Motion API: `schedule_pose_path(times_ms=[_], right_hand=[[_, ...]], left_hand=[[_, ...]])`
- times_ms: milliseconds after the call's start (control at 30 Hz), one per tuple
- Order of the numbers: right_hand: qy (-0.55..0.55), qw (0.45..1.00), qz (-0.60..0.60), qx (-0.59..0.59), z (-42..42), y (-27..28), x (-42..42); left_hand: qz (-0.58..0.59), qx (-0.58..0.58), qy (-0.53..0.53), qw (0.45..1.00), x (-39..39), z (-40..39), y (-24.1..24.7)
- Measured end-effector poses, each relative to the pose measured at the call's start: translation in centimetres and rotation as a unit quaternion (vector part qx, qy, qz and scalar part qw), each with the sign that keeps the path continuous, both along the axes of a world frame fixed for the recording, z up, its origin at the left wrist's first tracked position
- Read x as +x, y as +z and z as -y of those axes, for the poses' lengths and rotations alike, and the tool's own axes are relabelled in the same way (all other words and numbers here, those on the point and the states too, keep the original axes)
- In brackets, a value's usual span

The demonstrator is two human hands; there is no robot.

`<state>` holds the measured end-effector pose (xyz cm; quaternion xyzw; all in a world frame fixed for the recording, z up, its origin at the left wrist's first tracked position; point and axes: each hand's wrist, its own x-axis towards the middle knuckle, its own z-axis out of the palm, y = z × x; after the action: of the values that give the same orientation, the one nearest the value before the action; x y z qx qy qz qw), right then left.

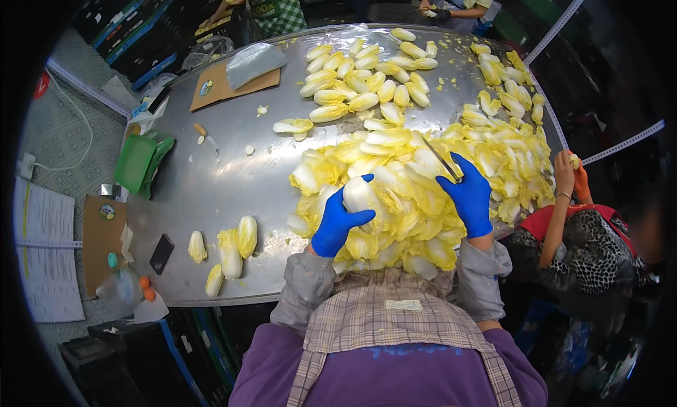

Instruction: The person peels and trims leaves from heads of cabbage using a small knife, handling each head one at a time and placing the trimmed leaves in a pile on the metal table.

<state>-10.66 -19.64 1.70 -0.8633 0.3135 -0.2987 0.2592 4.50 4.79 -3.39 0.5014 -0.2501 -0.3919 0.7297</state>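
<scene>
My left hand (338, 216), in a blue glove, grips a napa cabbage (359, 195) with its white base facing up. A knife (441, 159) is held in my right hand (468, 195), also gloved in blue, its blade pointing up and to the left over the leaves. Beneath and between both hands lies a large heap of loose yellow-white cabbage leaves (407, 211). Several small trimmed cabbages (365, 79) lie beyond the heap. To the left of my left hand, a few more cabbages (231, 253) rest on the steel table (211, 195).
A second knife (208, 137), a green plastic tray (138, 164), cardboard (232, 90) with a plastic bag, and a phone (162, 254) are on the left. A co-worker (582, 238) stands at the right edge; two more people are at the far side. Black crates (132, 354) stand lower left.
</scene>
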Motion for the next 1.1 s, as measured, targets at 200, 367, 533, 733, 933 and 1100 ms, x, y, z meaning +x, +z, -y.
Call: schedule_pose_path(times_ms=[200,367,533,733,933,1100], right_hand=[[0.132,0.991,0.027,-0.009,-4.4,0.9,0.8],[0.252,0.953,-0.046,-0.161,-6.1,1.6,1.8],[0.293,0.931,-0.075,-0.206,-5.6,2.5,1.8],[0.323,0.917,-0.098,-0.214,-4.7,3.0,1.9],[0.284,0.94,-0.19,-0.022,-0.5,-0.4,1.6],[0.193,0.96,-0.041,0.197,-4.3,2.0,2.1]], left_hand=[[0.142,-0.014,0.126,0.982,-1.3,1.4,1.7],[0.166,0.008,0.057,0.984,-2.0,1.2,1.4],[0.122,-0.001,-0.038,0.992,-1.6,0.7,2.0],[0.001,-0.082,-0.171,0.982,-1.2,0.5,2.2],[0.057,-0.089,-0.229,0.968,-1.0,0.9,2.7],[-0.212,-0.114,0.0,0.971,-1.4,2.1,-1.1]])
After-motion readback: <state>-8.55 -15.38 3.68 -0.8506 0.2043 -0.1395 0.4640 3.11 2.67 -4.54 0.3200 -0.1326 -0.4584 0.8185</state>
